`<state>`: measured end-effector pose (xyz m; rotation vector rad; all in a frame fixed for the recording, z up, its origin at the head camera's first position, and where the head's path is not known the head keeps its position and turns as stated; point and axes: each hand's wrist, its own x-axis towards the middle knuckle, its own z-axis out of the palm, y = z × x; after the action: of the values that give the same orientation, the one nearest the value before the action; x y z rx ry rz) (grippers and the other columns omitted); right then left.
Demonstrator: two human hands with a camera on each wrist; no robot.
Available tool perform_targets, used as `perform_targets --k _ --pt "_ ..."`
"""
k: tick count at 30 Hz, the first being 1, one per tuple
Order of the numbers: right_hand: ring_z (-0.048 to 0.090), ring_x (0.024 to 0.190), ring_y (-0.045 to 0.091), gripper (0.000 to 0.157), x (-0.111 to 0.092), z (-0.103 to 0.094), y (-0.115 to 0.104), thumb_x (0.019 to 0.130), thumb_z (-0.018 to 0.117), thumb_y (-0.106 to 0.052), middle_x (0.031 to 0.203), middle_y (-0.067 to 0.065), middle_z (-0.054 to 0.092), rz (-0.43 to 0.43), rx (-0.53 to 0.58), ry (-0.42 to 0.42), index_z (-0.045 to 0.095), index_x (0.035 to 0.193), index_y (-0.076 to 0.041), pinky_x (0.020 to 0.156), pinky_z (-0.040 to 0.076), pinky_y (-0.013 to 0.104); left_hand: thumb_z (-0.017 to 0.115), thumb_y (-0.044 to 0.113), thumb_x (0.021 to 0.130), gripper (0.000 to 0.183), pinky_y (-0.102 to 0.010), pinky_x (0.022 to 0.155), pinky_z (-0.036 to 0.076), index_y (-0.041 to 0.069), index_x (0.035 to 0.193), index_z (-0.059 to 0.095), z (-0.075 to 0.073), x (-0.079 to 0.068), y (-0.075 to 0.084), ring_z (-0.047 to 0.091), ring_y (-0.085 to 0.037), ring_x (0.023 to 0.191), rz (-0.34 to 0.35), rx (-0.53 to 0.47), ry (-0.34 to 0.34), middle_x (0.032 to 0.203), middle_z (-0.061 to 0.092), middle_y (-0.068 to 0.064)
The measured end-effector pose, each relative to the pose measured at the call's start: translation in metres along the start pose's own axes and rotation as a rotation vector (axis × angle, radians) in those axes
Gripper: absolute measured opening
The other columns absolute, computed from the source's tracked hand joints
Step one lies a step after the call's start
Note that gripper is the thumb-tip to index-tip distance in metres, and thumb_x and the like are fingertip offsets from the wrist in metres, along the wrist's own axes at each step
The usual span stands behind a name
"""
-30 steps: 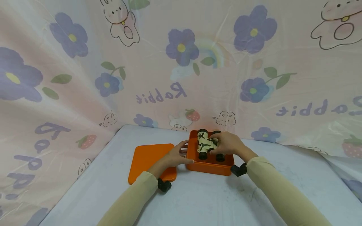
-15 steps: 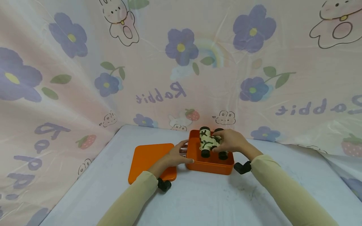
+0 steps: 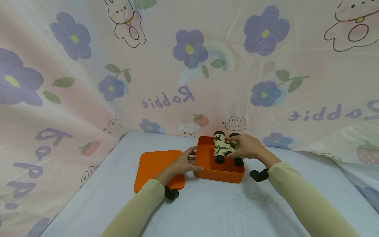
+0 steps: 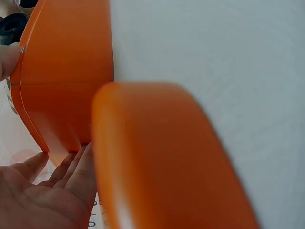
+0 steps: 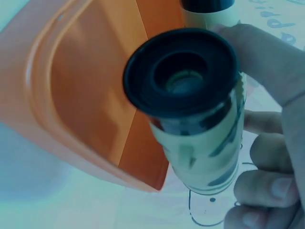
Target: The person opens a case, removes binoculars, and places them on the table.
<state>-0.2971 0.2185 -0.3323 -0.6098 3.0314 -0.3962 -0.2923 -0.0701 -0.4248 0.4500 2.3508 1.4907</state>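
Observation:
My right hand (image 3: 248,148) grips camouflage-patterned binoculars (image 3: 219,146) with dark end rings, tilted above the right part of an orange box (image 3: 217,175). Close up in the right wrist view, one black-rimmed eyepiece (image 5: 181,74) faces the camera, with thumb and fingers around the far barrel. My left hand (image 3: 184,163) rests against the box's left side. Its fairly straight fingers (image 4: 78,174) touch the wall in the left wrist view, while the thumb lies at the rim.
An orange lid (image 3: 152,166) lies flat on the white table (image 3: 207,210), left of the box and partly under my left forearm. Behind the table hangs a printed curtain (image 3: 165,75) with flowers and rabbits. A black wrist mount (image 3: 259,175) sticks out below my right wrist.
My right hand has lifted the binoculars up from inside the box and shifted them to the right. My left hand stays at the box's side.

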Motion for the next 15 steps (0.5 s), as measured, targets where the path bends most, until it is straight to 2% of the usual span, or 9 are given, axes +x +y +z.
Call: perform_targets --k 2,4,6,15 --pt "0.057 0.078 0.018 0.077 -0.001 0.000 0.002 0.069 0.079 -0.052 0.094 0.003 0.069 0.003 0.002 0.000 0.059 0.133 -0.015 0.064 0.051 0.035 0.080 0.026 0.078 0.092 -0.051 0.105 0.045 0.026 0.152 0.026 0.000 0.000 -0.001 0.051 -0.030 0.128 0.006 -0.003 -0.003 0.146 0.043 -0.009" --pt "0.051 0.068 0.016 0.076 -0.002 -0.001 0.005 0.070 0.079 -0.051 0.076 -0.001 0.063 0.013 0.009 -0.003 0.058 0.134 -0.016 0.057 0.044 0.030 0.080 0.027 0.078 0.092 -0.052 0.105 0.045 0.026 0.152 0.025 0.000 0.000 -0.001 0.050 -0.030 0.129 0.006 0.001 -0.003 0.147 0.043 -0.008" --pt "0.047 0.062 0.015 0.076 -0.003 -0.001 0.007 0.070 0.079 -0.050 0.065 -0.003 0.054 0.017 0.015 -0.006 0.057 0.135 -0.016 0.053 0.039 0.028 0.080 0.028 0.078 0.093 -0.052 0.105 0.044 0.026 0.153 0.025 0.001 0.000 -0.002 0.050 -0.030 0.129 0.005 0.005 -0.001 0.147 0.043 -0.008" --pt "0.041 0.060 0.015 0.075 -0.009 -0.006 0.016 0.070 0.080 -0.048 0.061 -0.004 0.045 0.020 0.019 0.017 0.059 0.134 -0.016 0.052 0.033 0.028 0.080 0.027 0.078 0.092 -0.051 0.106 0.044 0.026 0.152 0.025 0.001 -0.001 -0.001 0.051 -0.030 0.128 0.010 0.011 0.002 0.146 0.044 -0.009"
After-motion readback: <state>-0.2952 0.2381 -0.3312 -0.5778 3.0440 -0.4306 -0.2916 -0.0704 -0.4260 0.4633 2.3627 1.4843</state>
